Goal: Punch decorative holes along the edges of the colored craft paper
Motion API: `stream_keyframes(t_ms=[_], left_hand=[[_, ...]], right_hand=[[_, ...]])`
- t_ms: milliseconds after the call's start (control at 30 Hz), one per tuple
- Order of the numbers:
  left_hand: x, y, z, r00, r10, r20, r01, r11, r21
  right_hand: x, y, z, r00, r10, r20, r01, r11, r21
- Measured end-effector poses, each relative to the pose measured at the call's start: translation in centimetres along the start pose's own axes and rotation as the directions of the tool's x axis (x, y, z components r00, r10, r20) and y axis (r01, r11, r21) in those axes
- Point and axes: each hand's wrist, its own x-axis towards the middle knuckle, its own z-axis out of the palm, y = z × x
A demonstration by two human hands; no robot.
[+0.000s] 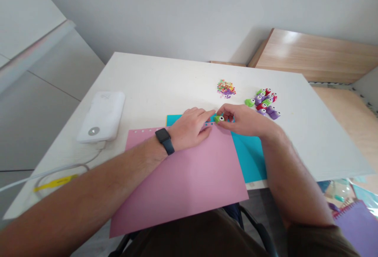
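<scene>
A pink paper sheet lies on the white table, partly over a blue sheet. Small holes run along the pink sheet's far edge. My right hand is closed on a small green paper punch set at that edge. My left hand, with a dark watch at the wrist, rests on the pink sheet right beside the punch, its fingers pressed down on the paper and its index fingertip next to the punch.
A cluster of several small punches, green, purple and red, sits to the right. A pile of coloured paper bits lies behind. A white device with a cable is at the left. A wooden surface stands at the back right.
</scene>
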Motion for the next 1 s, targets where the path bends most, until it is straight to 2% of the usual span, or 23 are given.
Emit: stream_keyframes(t_ms=[367, 1000], left_hand=[[-0.13, -0.16, 0.11, 0.999, 0.019, -0.035, -0.019, 1.000, -0.006], [-0.11, -0.37, 0.22, 0.999, -0.003, -0.033, 0.001, 0.998, -0.058]], right_hand=[[-0.20, -0.45, -0.45, 0.997, 0.059, -0.055, -0.058, 0.998, 0.022], [-0.29, -0.42, -0.41, 0.993, 0.075, -0.096, -0.084, 0.992, -0.091]])
